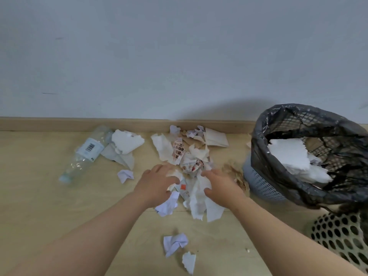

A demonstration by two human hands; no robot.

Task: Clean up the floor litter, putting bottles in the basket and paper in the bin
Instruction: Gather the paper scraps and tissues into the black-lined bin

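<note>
Lying on the wooden floor (39,196) by the skirting board, the torn paper pile (196,196) sits between a clear bottle (83,154) on its side at left and the grey bin (264,186) at right, black-lined and holding white scraps. The left hand (157,184) and right hand (221,184) rest palm-down on the pile, each grip apart, fingers spread. The perforated basket (342,242) shows at lower right; 2 loose scraps (175,244) lie nearer the viewer.

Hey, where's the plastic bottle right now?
In the head view the plastic bottle lies on the floor at left, by the baseboard, beside a torn white piece.
</note>
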